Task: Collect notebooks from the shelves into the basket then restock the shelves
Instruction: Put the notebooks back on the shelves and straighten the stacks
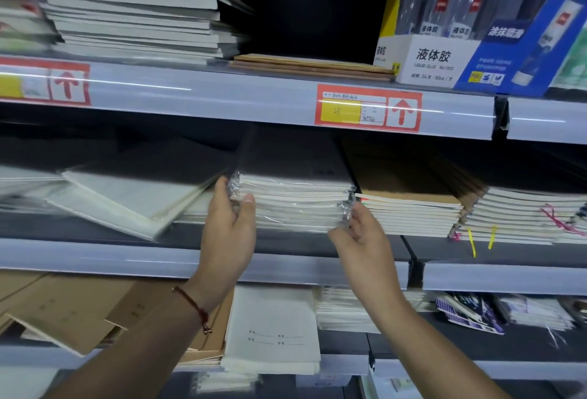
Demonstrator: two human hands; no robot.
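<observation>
Both hands grip wrapped notebook pack (295, 198) on mid shelf (127, 258): left hand (228, 223), right hand (359, 236).

two hands (228, 233), three shelves (222, 93), two price tags (368, 109)

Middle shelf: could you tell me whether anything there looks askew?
Yes. The pale wrapped notebook pack left of the left hand lies tilted and skewed, one corner overhanging the shelf edge, unlike the squared kraft-cover stack.

Likely stationery shop, price tag (368, 109), stocked shelves (222, 90)
</observation>
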